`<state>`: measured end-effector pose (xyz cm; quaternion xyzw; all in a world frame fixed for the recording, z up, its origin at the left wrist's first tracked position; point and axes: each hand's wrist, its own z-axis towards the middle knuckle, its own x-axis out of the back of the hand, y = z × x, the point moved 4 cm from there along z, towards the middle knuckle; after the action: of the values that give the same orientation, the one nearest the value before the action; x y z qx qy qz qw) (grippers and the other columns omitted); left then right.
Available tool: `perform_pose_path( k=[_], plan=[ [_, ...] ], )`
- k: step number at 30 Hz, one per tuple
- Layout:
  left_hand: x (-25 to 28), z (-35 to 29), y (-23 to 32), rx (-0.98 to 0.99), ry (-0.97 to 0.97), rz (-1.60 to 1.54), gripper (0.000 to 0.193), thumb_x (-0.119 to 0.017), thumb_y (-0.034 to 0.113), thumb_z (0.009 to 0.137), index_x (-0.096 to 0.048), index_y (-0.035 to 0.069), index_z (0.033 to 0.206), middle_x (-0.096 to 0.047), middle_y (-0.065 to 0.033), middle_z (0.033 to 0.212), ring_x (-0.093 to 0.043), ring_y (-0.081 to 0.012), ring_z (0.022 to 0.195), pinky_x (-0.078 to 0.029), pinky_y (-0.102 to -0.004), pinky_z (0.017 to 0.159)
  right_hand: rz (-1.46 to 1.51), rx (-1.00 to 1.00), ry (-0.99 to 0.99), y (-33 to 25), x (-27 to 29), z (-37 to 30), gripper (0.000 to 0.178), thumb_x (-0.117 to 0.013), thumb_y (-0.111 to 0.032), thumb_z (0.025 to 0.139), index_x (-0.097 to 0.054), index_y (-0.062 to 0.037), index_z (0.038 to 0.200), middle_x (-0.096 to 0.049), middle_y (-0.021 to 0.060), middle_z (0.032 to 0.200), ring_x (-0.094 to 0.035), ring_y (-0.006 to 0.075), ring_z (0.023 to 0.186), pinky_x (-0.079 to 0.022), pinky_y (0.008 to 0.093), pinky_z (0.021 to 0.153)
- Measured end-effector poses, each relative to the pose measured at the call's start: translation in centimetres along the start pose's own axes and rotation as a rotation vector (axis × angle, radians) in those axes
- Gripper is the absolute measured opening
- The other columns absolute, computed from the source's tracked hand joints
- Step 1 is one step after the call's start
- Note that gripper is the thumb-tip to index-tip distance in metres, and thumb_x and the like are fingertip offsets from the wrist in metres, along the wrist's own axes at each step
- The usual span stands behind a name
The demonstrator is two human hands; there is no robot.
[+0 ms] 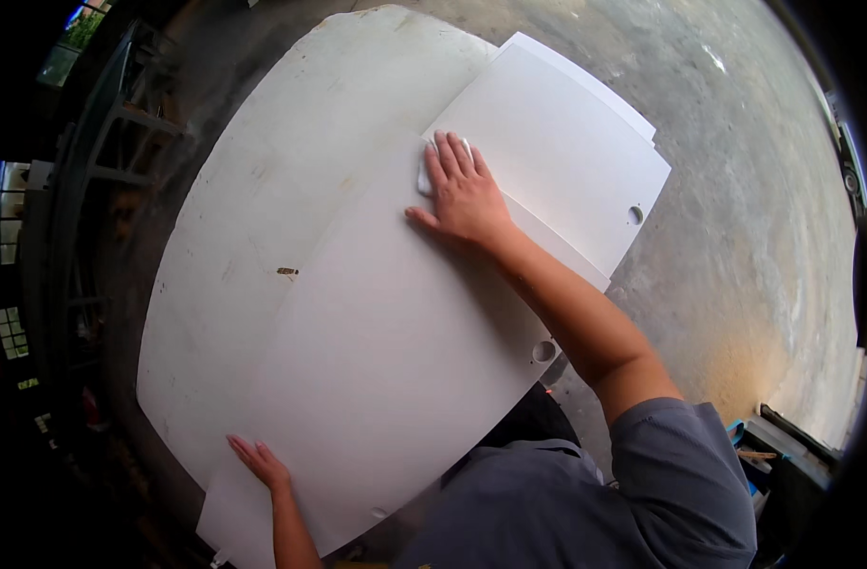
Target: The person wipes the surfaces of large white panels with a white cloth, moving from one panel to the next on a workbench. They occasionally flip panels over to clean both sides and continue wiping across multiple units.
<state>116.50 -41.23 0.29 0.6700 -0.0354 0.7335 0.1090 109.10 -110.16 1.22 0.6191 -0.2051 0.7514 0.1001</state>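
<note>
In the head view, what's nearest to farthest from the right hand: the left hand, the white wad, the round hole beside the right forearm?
1. White wad: partly under the right hand, upper middle.
2. Round hole: right side, at the white panel's edge.
3. Left hand: lower left of the picture.

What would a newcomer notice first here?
The large white panel stretching diagonally across the pale worktop draws the eye first. The right hand lies over a white cloth near the panel's far edge; the left hand rests at lower left. Another white panel lies at upper right.
</note>
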Motion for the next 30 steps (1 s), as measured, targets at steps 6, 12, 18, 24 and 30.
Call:
perform_pose_path(
  k=[6, 12, 18, 24, 30],
  plan=[
    [-0.1, -2.1, -0.9, 0.029, 0.003, -0.055, 0.063, -0.040, 0.026, 0.107, -0.019, -0.003, 0.158, -0.017, -0.0215, 0.166, -0.017, -0.0356, 0.154, -0.014, -0.0438, 0.125, 0.084, -0.097, -0.021, 0.5, 1.6, -7.1, 0.092, -0.043, -0.066, 0.096, -0.029, 0.0040, 0.154, -0.022, 0.0208, 0.165, -0.016, 0.0333, 0.155, -0.012, 0.0458, 0.126],
    [-0.2, -1.2, -2.3, 0.009, 0.019, -0.004, 0.063, -0.040, 0.029, 0.107, -0.019, -0.003, 0.158, -0.018, -0.0218, 0.166, -0.017, -0.0347, 0.154, -0.015, -0.0428, 0.125, 0.044, -0.486, -0.081, 4.3, 6.4, -20.8, 0.095, -0.063, -0.054, 0.090, -0.029, 0.0080, 0.152, -0.021, 0.0266, 0.162, -0.015, 0.0387, 0.154, -0.016, 0.0503, 0.124],
    [-0.5, -0.5, -2.6, -0.017, 0.025, -0.027, 0.064, -0.040, 0.030, 0.107, -0.021, -0.003, 0.158, -0.019, -0.0224, 0.165, -0.018, -0.0346, 0.154, -0.015, -0.0428, 0.125, 0.064, -0.519, 0.028, 6.4, 5.9, -18.5, 0.096, -0.058, -0.061, 0.091, -0.030, 0.0069, 0.153, -0.023, 0.0258, 0.163, -0.018, 0.0357, 0.154, -0.014, 0.0486, 0.125],
    [-1.1, -0.5, -2.2, 0.003, 0.015, -0.048, 0.065, -0.041, 0.030, 0.106, -0.021, -0.004, 0.157, -0.019, -0.0233, 0.165, -0.018, -0.0350, 0.153, -0.015, -0.0430, 0.125, 0.121, -0.409, -0.070, 6.1, 6.8, -20.9, 0.091, -0.056, -0.054, 0.095, -0.025, 0.0087, 0.154, -0.020, 0.0272, 0.163, -0.011, 0.0373, 0.155, -0.010, 0.0484, 0.126],
    [-1.0, -2.2, -2.2, 0.056, 0.015, 0.003, 0.065, -0.043, 0.028, 0.105, -0.020, -0.005, 0.157, -0.018, -0.0245, 0.165, -0.018, -0.0372, 0.153, -0.015, -0.0444, 0.125, 0.106, 0.042, -0.247, 1.7, 6.4, -22.0, 0.088, -0.052, -0.062, 0.093, -0.035, -0.0001, 0.153, -0.024, 0.0174, 0.164, -0.019, 0.0319, 0.154, -0.012, 0.0524, 0.124]
  ],
)
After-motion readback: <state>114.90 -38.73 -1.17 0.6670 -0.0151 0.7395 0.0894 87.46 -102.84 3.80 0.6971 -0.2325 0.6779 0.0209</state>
